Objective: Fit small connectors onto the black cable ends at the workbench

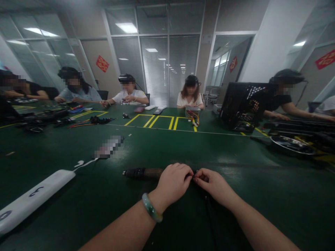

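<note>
An electric screwdriver [151, 173] with a black nose and a brownish grip lies on the green table, its tip pointing left. My left hand [174, 183], with a green bangle at the wrist, is closed over its rear part. My right hand [210, 183] is closed in a pinch at the tool's back end, where the black cable [206, 198] begins. The fingertips of both hands almost meet there and cover the joint. From under my right hand the cable runs down toward the table's near edge.
A white power strip [36, 198] lies at left, its cord leading to a phone [108, 148]. A black computer case [243, 108], a dark wheel-like part [293, 144] and black cables [99, 120] sit farther off. Several people in headgear work around the table.
</note>
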The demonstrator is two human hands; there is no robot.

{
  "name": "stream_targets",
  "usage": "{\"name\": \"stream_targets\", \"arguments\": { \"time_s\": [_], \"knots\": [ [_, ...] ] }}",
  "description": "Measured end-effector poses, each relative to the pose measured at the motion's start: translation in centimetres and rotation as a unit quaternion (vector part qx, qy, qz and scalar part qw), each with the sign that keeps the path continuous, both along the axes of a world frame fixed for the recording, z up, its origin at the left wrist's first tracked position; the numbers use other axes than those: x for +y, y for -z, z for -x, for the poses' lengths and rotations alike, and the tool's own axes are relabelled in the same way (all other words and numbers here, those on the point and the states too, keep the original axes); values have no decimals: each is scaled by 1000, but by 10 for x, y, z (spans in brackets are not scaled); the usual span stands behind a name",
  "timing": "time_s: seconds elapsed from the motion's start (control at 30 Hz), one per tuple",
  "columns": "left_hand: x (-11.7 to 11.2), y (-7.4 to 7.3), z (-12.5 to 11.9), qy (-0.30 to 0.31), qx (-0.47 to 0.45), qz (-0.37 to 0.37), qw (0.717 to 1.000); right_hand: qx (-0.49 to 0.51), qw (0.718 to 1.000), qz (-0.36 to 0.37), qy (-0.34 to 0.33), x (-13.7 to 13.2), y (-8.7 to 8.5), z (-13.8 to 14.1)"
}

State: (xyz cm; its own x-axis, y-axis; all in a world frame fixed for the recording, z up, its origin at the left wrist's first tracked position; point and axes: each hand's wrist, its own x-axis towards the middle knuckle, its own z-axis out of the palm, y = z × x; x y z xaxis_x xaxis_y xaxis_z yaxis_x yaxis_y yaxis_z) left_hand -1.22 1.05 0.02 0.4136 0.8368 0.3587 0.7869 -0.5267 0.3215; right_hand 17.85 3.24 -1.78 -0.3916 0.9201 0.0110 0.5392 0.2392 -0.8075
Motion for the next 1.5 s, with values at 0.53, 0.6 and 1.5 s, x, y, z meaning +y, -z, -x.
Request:
{"name": "stream_targets", "arguments": {
  "time_s": [0.53, 0.6, 1.5],
  "knots": [
    [0, 0, 0, -6, 20, 4, 1000, -13, 1000, 17, 22, -5, -10, 3],
    [0, -1, 0, -5, 21, 5, 1000, -11, 999, 23, 24, -5, -10, 2],
    [0, -1, 1, 5, 0, 5, 1000, -27, 999, -17, -4, -2, -2, -1]
  ]
}}
